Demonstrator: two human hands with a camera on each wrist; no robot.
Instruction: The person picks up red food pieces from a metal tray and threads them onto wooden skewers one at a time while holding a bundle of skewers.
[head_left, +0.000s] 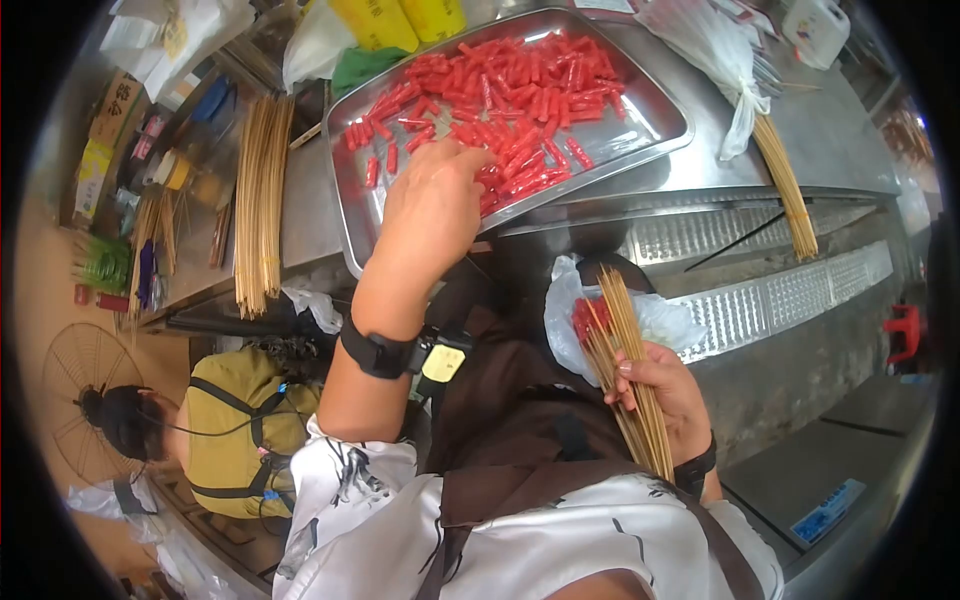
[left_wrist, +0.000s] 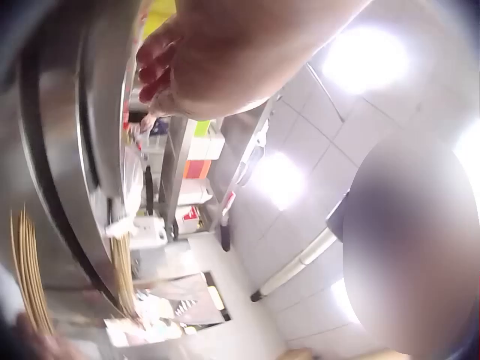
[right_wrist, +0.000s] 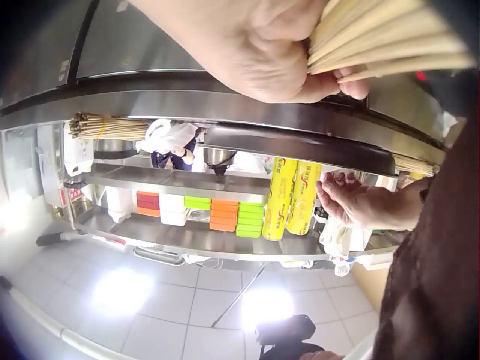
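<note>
Many short red-wrapped pieces (head_left: pixel 530 85) lie heaped in a shallow metal tray (head_left: pixel 640 150). My left hand (head_left: pixel 435 200) is over the tray's near left part, fingers bent down among the pieces; its fingertips are hidden from above. In the right wrist view the left hand (right_wrist: pixel 360 204) shows bent fingers, and whether they pinch a piece cannot be told. My right hand (head_left: pixel 665 390) grips a bundle of thin wooden sticks (head_left: pixel 640 370) at the lower right. Beside the sticks' upper ends, a clear plastic bag (head_left: pixel 565 310) holds red pieces (head_left: pixel 585 320).
Long sticks (head_left: pixel 262 200) lie on the metal counter left of the tray. A white bag with sticks (head_left: pixel 785 185) lies at the right, its sticks past the counter edge. Yellow packages (head_left: pixel 375 20) stand behind the tray. Another person (head_left: pixel 240 430) is at the lower left; a red stool (head_left: pixel 903 333) stands far right.
</note>
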